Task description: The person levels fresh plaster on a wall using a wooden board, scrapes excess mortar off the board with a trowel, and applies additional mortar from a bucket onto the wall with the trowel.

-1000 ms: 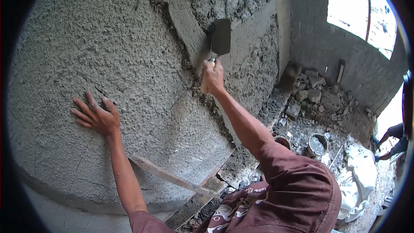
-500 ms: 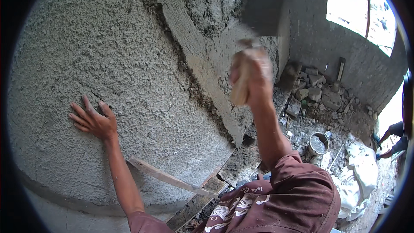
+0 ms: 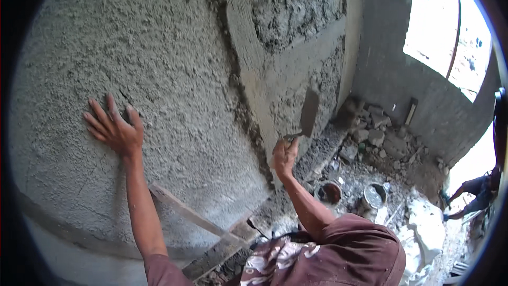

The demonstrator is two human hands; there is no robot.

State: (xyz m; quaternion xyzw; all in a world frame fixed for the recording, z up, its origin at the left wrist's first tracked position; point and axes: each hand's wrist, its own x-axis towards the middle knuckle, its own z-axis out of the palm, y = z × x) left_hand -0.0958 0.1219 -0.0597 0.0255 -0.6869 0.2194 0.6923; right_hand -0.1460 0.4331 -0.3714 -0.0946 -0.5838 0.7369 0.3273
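Note:
My left hand [image 3: 117, 130] rests with fingers spread on the rough, stippled cement render of the wall [image 3: 148, 53]. My right hand [image 3: 285, 153] grips a trowel [image 3: 309, 110] by its handle, its blade raised and turned nearly edge-upright beside a smoother band of mortar [image 3: 233, 32] that runs down the wall. Farther up, a patch of lumpy wet mortar [image 3: 291, 16] sits on the wall. Below my left hand, a long wooden strip [image 3: 190, 212] slants across the foot of the render.
Broken blocks [image 3: 373, 135] lie in the corner below a bright window opening [image 3: 434, 16]. Two buckets [image 3: 373, 197] stand among debris near white sacks [image 3: 426, 228]. A person's legs [image 3: 473, 193] show at the right edge, and a short board [image 3: 410, 111] leans on the far wall.
My right hand and trowel rose and swung right, blurred, and are now lower, near the smooth band. My left hand stays spread on the wall. The view has shifted slightly.

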